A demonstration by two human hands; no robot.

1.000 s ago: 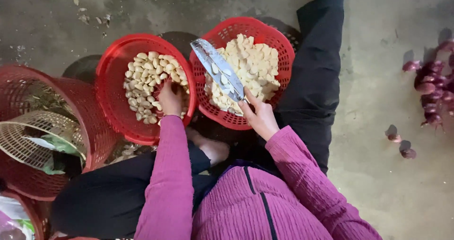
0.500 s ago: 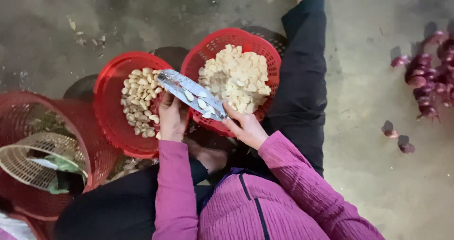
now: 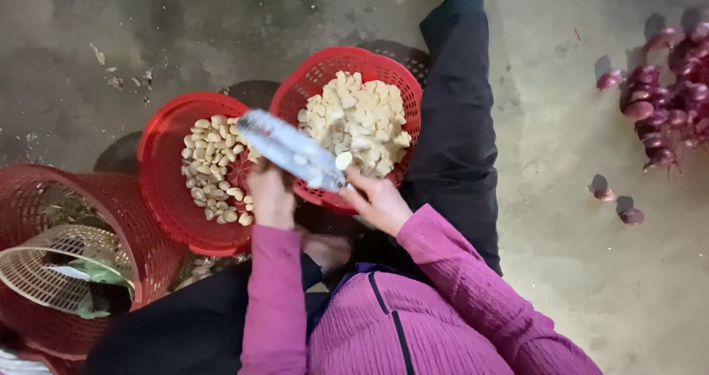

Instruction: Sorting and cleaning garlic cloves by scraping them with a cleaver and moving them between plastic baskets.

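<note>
Head view looks straight down on a person in a purple ribbed jacket (image 3: pixel 436 316) and black trousers (image 3: pixel 458 117), seated on a grey concrete floor (image 3: pixel 561 286). The right hand (image 3: pixel 377 201) is closed around the handle end of a broad knife (image 3: pixel 289 148), whose flat blade runs up and to the left from the hand, above the gap between two baskets. Pale bits cling to the blade, which is blurred. The left hand (image 3: pixel 271 194) sits just under the blade's middle, fingers curled and touching its underside; whether it grips anything cannot be told.

Directly ahead of the left hand is the left red basket (image 3: pixel 166 190), holding whole garlic cloves (image 3: pixel 214 164) with bare red bottom showing near the hand. Beyond the right hand is the right red basket (image 3: pixel 317 72), heaped with pale cut garlic pieces (image 3: pixel 362 117). The knife tip reaches over the rim of the left basket.

At the far left a larger red basket (image 3: pixel 111 212) holds a tan wicker strainer (image 3: pixel 44 272). On the floor to the right lie red shallots (image 3: pixel 665 102), with two loose ones (image 3: pixel 617 205) nearer the leg.
</note>
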